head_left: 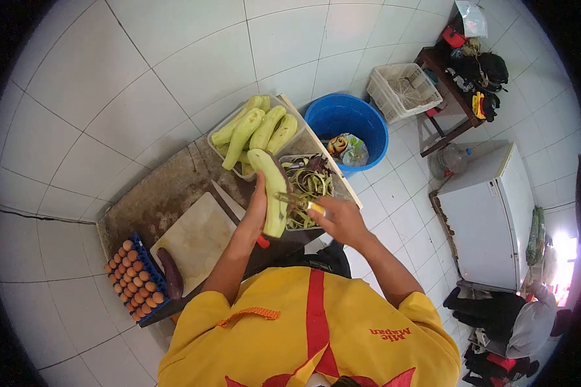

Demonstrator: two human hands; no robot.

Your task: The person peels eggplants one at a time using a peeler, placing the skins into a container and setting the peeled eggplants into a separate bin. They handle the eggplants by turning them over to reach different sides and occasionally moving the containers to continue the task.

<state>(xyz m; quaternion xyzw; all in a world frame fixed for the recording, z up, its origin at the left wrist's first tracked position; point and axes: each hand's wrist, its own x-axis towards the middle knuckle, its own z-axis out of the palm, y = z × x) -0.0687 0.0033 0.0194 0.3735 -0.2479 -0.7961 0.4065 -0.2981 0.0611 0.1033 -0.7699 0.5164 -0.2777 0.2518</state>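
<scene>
A mostly peeled, pale green eggplant (pixel 269 173) is gripped in my left hand (pixel 258 205), with a strip of dark skin along its right side. My right hand (pixel 341 220) is closed around a peeler (pixel 316 208) with a yellow handle, its head against the eggplant's right side. Behind the eggplant is a container of purple and green peelings (pixel 316 177). Several peeled eggplants (pixel 242 135) are piled in a clear plastic tub (pixel 295 135) beyond my left hand. A knife (pixel 226 201) lies partly hidden under my left forearm.
On the left of the counter (pixel 135 200) are a white cutting board (pixel 197 235), an unpeeled purple eggplant (pixel 170 274) and a tray of eggs (pixel 134 278). A blue bin (pixel 374 129) stands at the back right. Farther right are a white crate (pixel 403 90), a white freezer (pixel 478 213) and another person (pixel 516 322).
</scene>
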